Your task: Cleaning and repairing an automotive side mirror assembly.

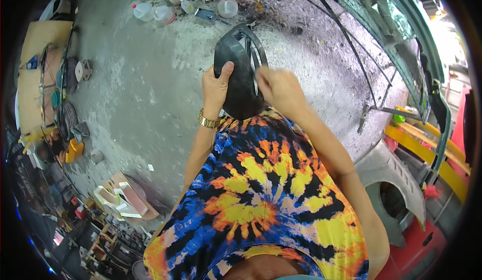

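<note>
A glossy black plastic car part (236, 87), pointed at its far end with long slots along its right side, is held up in front of my shirt. My left hand (216, 87) grips its left edge, thumb lying across the top face and fingers hidden beneath. A gold watch circles that wrist. At the slotted right edge is my right hand (278, 87), its fingers curled closed and slightly blurred. Whatever those fingers pinch, if anything, is hidden.
Several plastic jugs (228, 7) stand on the concrete floor (145, 79) ahead. To the right are a green vehicle frame (437, 79) and a grey fender (391, 164). A wooden board (42, 74), a tire (69, 117) and clutter line the left.
</note>
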Tool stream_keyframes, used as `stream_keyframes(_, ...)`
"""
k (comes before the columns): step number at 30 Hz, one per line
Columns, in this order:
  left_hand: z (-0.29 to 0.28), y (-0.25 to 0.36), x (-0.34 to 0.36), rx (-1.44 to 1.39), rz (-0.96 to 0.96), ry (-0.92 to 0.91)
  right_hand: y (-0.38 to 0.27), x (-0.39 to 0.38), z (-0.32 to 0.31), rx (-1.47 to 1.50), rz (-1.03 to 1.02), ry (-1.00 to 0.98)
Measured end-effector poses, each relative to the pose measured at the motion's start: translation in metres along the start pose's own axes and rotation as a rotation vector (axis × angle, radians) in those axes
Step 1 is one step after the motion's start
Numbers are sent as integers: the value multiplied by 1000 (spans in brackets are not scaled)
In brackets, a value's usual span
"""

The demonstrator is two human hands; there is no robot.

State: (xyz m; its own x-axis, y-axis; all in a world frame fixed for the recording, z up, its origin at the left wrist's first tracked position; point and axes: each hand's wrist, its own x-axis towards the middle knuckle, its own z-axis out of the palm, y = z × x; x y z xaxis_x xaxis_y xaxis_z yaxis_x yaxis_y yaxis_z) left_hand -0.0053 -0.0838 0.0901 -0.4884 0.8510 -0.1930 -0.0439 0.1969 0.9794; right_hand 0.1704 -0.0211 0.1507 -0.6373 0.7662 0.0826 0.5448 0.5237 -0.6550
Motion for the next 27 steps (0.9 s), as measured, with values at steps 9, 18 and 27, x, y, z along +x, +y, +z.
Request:
stream_keyframes(9,-4,-11,4,67,-6,-57,0,31,-16,-47,-85,26)
stream_keyframes(18,-5,-13,1,70,130,-92,2,24,-23,-6,-61,-2)
stream_keyframes(27,-2,-13,-3,52,128,-163,8,26,-51,-20,-69,-264)
